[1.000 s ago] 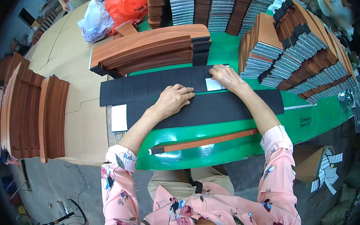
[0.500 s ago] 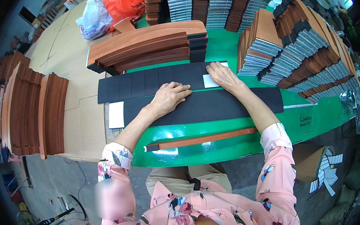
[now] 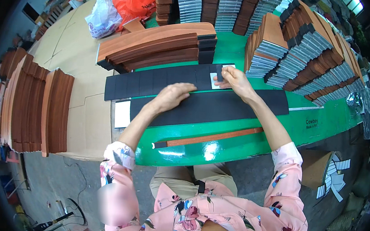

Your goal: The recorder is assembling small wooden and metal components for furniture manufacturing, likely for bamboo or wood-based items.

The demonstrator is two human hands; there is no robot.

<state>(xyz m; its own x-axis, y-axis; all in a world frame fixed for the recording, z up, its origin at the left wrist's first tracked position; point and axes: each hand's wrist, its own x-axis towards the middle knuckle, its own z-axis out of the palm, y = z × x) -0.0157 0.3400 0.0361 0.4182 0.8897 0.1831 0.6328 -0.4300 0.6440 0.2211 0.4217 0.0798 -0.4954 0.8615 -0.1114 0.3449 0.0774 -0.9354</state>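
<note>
On the green mat lie two long black sheets divided by thin cut lines: an upper black sheet [image 3: 161, 79] and a lower black sheet [image 3: 247, 106]. White backing [image 3: 215, 81] is bared at the upper sheet's right end. There my right hand [image 3: 237, 82] is closed in a pinch on the edge of a small black strip [image 3: 218, 72], which stands up from the backing. My left hand [image 3: 172, 97] rests palm down across both sheets, its fingers stretched out and holding nothing. A brown slat [image 3: 214, 137] with a black end piece lies nearer me.
Stacked brown curved slats [image 3: 156, 44] stand just beyond the sheets. Taller stacks [image 3: 300, 51] rise at the right, others [image 3: 56, 108] at the left. White and red plastic bags [image 3: 103, 18] lie at the back. A box [image 3: 319, 169] of white strips stands below the right edge.
My right hand has risen slightly and shifted right, and a small black strip now stands up at its fingertips. The left hand stays on the sheets. The whole view has shifted a little.
</note>
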